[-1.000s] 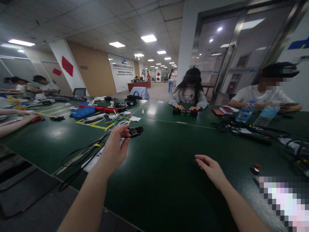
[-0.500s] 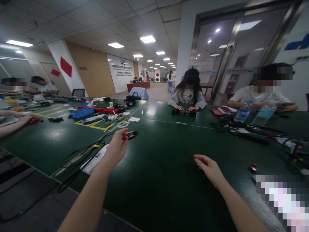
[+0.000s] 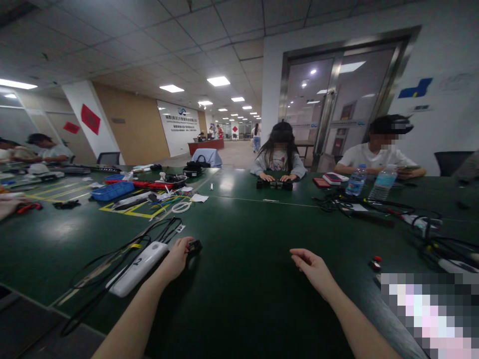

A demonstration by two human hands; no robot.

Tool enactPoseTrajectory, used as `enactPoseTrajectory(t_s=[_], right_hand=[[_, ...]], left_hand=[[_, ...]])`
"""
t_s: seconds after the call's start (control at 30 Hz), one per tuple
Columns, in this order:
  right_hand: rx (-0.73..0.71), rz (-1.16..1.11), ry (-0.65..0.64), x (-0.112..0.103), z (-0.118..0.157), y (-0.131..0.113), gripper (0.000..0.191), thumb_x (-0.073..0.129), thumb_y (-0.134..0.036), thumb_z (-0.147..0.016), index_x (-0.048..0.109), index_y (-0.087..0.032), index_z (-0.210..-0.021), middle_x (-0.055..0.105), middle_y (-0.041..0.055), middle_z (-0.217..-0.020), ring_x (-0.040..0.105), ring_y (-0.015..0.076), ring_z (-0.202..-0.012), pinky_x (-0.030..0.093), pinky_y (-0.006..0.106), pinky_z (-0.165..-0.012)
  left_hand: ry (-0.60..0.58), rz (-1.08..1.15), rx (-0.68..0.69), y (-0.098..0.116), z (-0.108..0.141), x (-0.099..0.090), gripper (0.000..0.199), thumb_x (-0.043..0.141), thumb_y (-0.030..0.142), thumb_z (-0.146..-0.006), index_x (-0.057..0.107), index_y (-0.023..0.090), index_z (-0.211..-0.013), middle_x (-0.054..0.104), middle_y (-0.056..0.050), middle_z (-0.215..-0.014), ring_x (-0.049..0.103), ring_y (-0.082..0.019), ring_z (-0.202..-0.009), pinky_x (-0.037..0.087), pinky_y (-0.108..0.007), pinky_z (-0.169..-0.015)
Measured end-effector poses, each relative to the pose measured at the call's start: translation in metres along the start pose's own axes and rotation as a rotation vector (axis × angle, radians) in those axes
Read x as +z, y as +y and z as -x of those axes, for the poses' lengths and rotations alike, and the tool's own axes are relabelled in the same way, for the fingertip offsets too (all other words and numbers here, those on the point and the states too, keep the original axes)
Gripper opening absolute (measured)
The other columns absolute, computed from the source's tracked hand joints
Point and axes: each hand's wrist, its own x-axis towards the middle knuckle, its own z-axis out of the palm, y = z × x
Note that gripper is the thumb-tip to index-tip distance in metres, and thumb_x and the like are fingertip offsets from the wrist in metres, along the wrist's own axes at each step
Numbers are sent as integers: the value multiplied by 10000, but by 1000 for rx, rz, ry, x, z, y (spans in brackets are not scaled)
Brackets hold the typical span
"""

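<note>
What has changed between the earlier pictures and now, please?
Your left hand has brought the small black object lower and closer to you, to the right of the white power strip. Nothing was visibly released or newly grasped. The empty right hand and the blue tray stayed about where they were.

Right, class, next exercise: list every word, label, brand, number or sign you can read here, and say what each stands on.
"2", on the white power strip.
"2", on the small paper tag by the cables.
Too small or blurred to read surely: the writing on the wall sign, the red wall decorations, the bottle labels and the glass door.
</note>
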Motion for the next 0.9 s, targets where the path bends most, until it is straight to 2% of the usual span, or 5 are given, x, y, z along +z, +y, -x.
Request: enactPoseTrajectory(t_s=[0.2,0.37,0.47,0.63,0.9], right_hand=[[-5,-12,-2,1,3,-3,279,517,-350,-713,595,-260,-965,607,17,-884,558,192,-799,467,336,-715],[11,-9,1,1,4,-6,267,511,-328,-721,596,-257,-964,606,17,-914,559,192,-818,467,328,-714],[2,-12,-2,1,5,-6,271,508,-321,-724,594,-252,-972,603,18,-921,559,192,-826,467,323,-703],[-34,-21,-4,3,4,-4,265,509,-320,-732,592,-239,-970,603,18,-916,559,193,-846,462,327,-712],[-44,-19,-8,3,5,-6,256,494,-318,-741,583,-247,-970,606,11,-881,565,184,-806,467,317,-702]], left_hand=[[12,-66,-64,-1,3,-2,377,422,80,-650,453,152,-1019,531,-63,-886,527,-202,-897,393,-348,-843],[-31,-148,-129,-2,1,-7,323,417,119,-700,439,157,-1020,554,-46,-813,551,-197,-801,406,-310,-751],[-57,-161,-125,6,-2,-6,323,406,121,-716,428,160,-1036,564,-40,-792,553,-187,-767,396,-290,-712],[-141,-105,-60,46,-4,13,311,410,133,-728,435,183,-1034,574,-45,-846,550,-176,-797,379,-276,-705],[-373,14,221,143,-5,71,316,424,178,-753,445,229,-1064,561,-25,-928,522,-157,-863,373,-277,-759]])
